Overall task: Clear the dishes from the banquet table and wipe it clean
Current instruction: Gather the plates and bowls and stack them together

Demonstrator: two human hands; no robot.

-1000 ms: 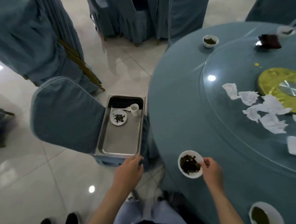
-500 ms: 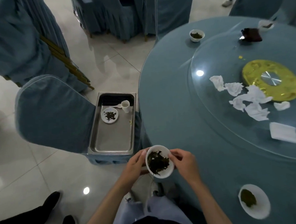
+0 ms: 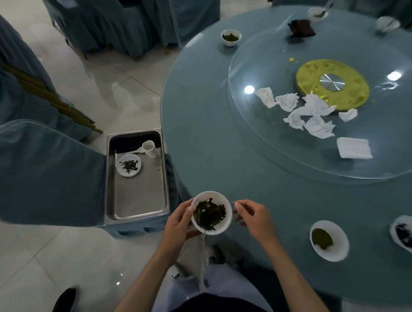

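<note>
White bowl [image 3: 211, 212] — now L hand [image 3: 178, 223]

Round table [image 3: 199, 144], blue cloth. Glass turntable [image 3: 267, 64] on it.
On turntable: gold hub [image 3: 310, 78] at middle; crumpled napkins [image 3: 317, 127] touching hub's near edge; folded napkin [image 3: 353, 148] nearer rim; dark packet [image 3: 301, 28] at far rim.
Off turntable, on cloth: cup [image 3: 231, 37] far-left; green-residue dish [image 3: 328, 240] and dark-residue dish [image 3: 411, 238] near side.

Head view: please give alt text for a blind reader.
A left hand grips a white bowl of dark leaf scraps beside a round blue table; the right hand hovers by the bowl. A steel tray on a chair nearby holds a plate and cup.
</note>
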